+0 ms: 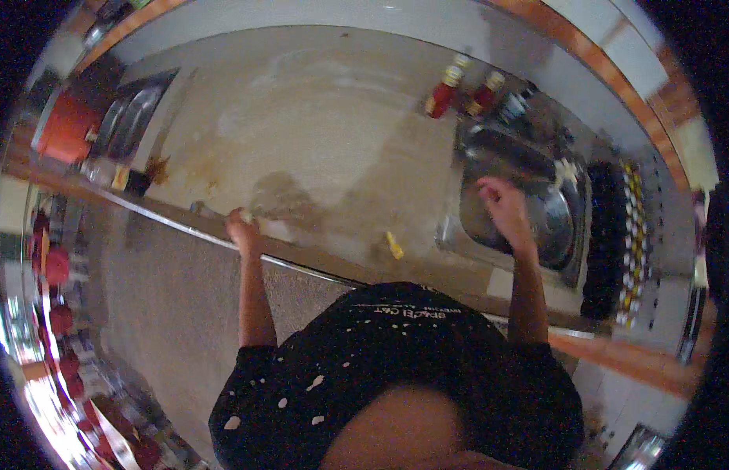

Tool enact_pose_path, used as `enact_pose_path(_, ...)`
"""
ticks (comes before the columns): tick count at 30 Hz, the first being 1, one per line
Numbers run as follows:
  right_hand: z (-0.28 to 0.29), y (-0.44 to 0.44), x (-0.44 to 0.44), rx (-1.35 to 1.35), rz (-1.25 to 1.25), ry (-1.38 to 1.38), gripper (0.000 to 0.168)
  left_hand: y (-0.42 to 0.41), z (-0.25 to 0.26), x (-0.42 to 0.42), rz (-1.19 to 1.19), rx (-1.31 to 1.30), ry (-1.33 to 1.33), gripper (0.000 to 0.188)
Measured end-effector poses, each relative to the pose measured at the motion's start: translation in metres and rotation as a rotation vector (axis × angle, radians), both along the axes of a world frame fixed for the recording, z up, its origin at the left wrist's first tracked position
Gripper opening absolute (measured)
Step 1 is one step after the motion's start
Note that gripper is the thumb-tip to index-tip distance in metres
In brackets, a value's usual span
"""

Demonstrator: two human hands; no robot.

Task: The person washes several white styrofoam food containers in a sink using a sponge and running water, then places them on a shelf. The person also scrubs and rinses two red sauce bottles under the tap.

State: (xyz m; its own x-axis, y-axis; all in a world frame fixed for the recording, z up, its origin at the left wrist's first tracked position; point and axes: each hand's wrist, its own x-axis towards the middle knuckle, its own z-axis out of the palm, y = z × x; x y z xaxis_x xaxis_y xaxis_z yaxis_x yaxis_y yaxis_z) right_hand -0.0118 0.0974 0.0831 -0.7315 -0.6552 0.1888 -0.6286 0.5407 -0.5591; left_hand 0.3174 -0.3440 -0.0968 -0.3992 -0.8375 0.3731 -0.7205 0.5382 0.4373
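My left hand (242,230) is at the front edge of the worktop (341,141), fingers curled around a small pale object (247,217) that is too blurred to name. A long pale item (275,228) lies just right of this hand, and a grey-ended thing (199,207) lies to its left. Over the metal sink (552,217) is my right hand (502,205), its fingers curled in and nothing visible in them. A small yellow object (394,245) rests on the worktop between my hands.
Two red bottles with pale tops (442,100) stand behind the sink. Right of it lies a dark mat (602,241) beside a patterned strip (630,241). At the left are a red-orange box (67,126), a dark tray (129,120) and a dark container (140,183). A metal edging (164,218) runs along the front.
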Motion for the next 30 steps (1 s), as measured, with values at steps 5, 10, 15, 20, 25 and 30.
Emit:
enact_pose_path(5,-0.074,0.048,0.051,0.22,0.129,-0.213,0.019,-0.119,-0.057,0.019,0.242,-0.102,-1.076,0.045)
enact_pose_path(10,-0.11,0.095,0.097,0.2,-0.158,-0.364,0.019,-0.14,-0.061,-0.003,0.137,-0.057,-1.089,0.047)
enact_pose_path(15,-0.107,0.136,0.13,0.147,-0.255,-0.283,0.019,-0.181,-0.117,0.031,-0.171,-0.14,-0.972,0.037)
enact_pose_path(20,-0.143,0.19,0.121,0.175,-0.371,-0.281,0.019,-0.188,-0.139,0.035,-0.129,-0.505,-1.159,0.027)
enact_pose_path(25,-0.147,0.251,0.055,-0.153,-0.599,-0.232,0.025,-0.004,-0.069,-0.087,-0.194,1.017,0.183,0.011)
enact_pose_path(30,-0.215,0.289,-0.045,-0.689,-0.754,-0.693,0.042,0.157,-0.012,-0.126,-0.506,0.264,-0.002,0.011)
